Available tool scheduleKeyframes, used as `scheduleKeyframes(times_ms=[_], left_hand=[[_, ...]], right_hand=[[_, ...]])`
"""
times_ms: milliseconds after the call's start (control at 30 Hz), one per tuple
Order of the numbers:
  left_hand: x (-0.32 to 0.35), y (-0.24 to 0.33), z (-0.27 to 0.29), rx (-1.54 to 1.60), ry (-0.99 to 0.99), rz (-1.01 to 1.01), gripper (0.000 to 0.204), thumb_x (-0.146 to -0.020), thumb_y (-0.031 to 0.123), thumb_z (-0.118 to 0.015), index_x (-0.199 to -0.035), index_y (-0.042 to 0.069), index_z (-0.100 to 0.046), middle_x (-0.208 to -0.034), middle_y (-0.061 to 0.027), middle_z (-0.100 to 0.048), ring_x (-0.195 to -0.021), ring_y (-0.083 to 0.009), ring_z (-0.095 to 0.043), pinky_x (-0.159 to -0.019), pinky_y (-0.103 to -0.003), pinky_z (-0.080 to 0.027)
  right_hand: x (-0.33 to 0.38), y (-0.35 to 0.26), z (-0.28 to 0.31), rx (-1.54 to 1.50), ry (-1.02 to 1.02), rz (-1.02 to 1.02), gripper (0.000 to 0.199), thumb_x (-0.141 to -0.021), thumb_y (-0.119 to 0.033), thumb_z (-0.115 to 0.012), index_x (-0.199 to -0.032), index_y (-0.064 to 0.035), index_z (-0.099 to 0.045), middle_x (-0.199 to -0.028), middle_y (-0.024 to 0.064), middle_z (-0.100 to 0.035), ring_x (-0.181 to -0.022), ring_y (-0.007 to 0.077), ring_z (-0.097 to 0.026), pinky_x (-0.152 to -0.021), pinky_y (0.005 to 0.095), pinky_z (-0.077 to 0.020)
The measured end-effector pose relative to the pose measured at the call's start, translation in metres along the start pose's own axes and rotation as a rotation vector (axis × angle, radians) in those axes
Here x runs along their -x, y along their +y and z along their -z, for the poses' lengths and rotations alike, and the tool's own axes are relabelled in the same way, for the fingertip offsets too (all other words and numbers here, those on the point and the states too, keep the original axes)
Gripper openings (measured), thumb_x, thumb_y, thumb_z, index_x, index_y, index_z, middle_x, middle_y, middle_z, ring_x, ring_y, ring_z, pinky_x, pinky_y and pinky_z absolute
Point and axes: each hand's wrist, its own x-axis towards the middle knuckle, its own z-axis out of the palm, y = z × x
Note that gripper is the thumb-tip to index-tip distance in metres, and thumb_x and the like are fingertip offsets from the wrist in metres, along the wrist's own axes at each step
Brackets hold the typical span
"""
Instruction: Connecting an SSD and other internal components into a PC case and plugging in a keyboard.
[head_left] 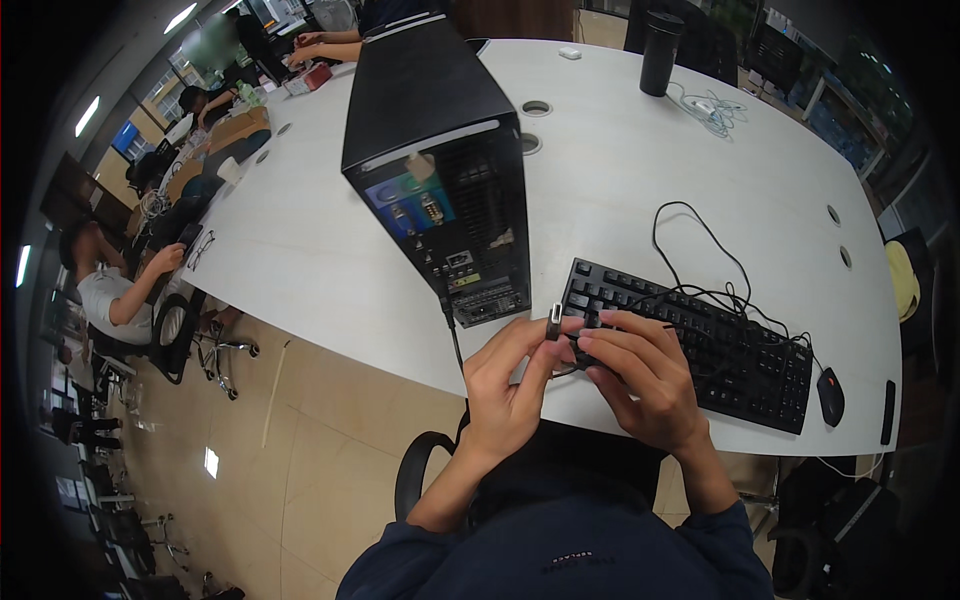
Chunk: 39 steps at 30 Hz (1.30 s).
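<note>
Between the thumb and index finger of my left hand (503,388) is a USB plug (555,320), its metal end pointing up. My right hand (648,382) is close beside it, fingers bent and apart, the tips near the left thumb. Whether they touch the plug's cable I cannot tell. Under and behind my right hand lies a black keyboard (755,385), partly covered, with a loose black cable (735,290) looped over it. Just beyond my left hand stands a black computer tower (425,95), its rear ports (460,260) facing me and a black cord (450,318) at its back.
Right of the keyboard sits a black mouse (830,397). On the white table (620,170), farther off, are a black tumbler (660,55), a pale coiled cable (710,110) and a small white case (570,53). A chair armrest (415,470) is below me. Other people are at the left.
</note>
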Motion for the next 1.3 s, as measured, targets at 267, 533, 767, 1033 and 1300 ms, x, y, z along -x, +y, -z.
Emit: scheduleKeyframes(times_ms=[267, 533, 767, 1033, 1300], left_hand=[[0.009, 0.012, -0.001, 0.296, 0.106, 0.404, 0.018, -0.103, 0.013, -0.06, -0.101, -0.002, -0.069, -0.075, -0.005, -0.07, -0.059, -0.0032, -0.054, -0.052, -0.019, -0.041], [0.017, 0.034, 0.01, 0.285, 0.024, 0.494, 0.02, -0.105, 0.017, -0.056, -0.1, -0.002, -0.061, -0.069, -0.0029, -0.063, -0.058, -0.0043, -0.056, -0.049, -0.02, -0.04], [0.024, 0.051, 0.027, -0.025, -0.09, 0.425, 0.032, -0.103, 0.012, -0.055, -0.129, -0.006, -0.054, -0.097, -0.0122, -0.069, -0.067, -0.0118, -0.064, -0.058, -0.024, -0.054], [0.044, 0.085, 0.066, 0.331, 0.013, 0.291, 0.032, -0.092, -0.001, -0.059, -0.123, -0.006, -0.052, -0.105, -0.0275, -0.071, -0.095, -0.0283, -0.069, -0.081, -0.033, -0.057], [0.06, 0.084, 0.048, 1.224, -0.286, 0.024, 0.032, -0.104, 0.038, -0.053, -0.116, 0.012, -0.038, -0.095, -0.0118, -0.072, -0.113, -0.0413, -0.052, -0.09, -0.05, -0.039]], right_hand=[[-0.016, -0.021, -0.022, -0.179, 0.2, -0.074, 0.026, -0.079, -0.002, -0.079, -0.105, -0.0013, -0.072, -0.102, 0.0097, -0.072, -0.088, 0.0244, -0.072, -0.069, 0.0319, -0.0577], [-0.031, -0.035, -0.029, -0.178, 0.204, -0.124, 0.035, -0.074, -0.003, -0.081, -0.108, -0.0031, -0.074, -0.092, 0.0068, -0.069, -0.062, 0.0147, -0.068, -0.053, 0.0264, -0.0535], [-0.027, -0.035, -0.051, -0.192, 0.22, -0.162, 0.032, -0.074, -0.002, -0.081, -0.106, -0.0033, -0.074, -0.102, 0.0074, -0.073, -0.067, 0.016, -0.07, -0.06, 0.0279, -0.0511], [-0.021, -0.036, -0.059, -0.28, 0.293, -0.206, 0.029, -0.076, 0.01, -0.074, -0.102, -0.0018, -0.073, -0.094, 0.0071, -0.075, -0.08, 0.0201, -0.07, -0.073, 0.0305, -0.0458], [-0.022, -0.042, -0.068, -0.485, 0.211, -0.451, 0.019, -0.089, 0.004, -0.068, -0.108, 0.0015, -0.072, -0.083, 0.0088, -0.073, -0.07, 0.0166, -0.068, -0.07, 0.0289, -0.0478]])
